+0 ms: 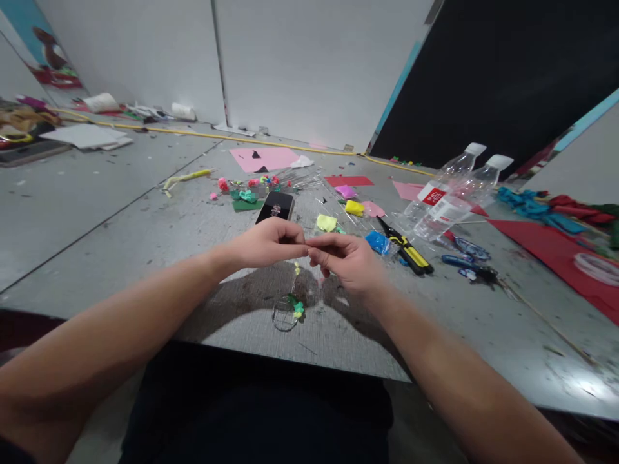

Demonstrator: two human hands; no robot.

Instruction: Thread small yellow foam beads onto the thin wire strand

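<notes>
Left hand (pixel 278 243): thumb and forefinger are drawn into a close pinch, met at the tips by the right hand (pixel 345 261).
Right hand: thumb and fingers are curled nearly together; whether anything small is pinched by either hand cannot be told.
Round thin-wire piece with green and yellow trim (pixel 296 310): seen on the near side of the grey speckled table (pixel 120 219), below the hands.
Black-screened phone (pixel 276 207): placed just beyond the left hand.
Shiny blue packet (pixel 377 243): set right of the right hand, beside black-and-yellow pliers (pixel 411 254).
</notes>
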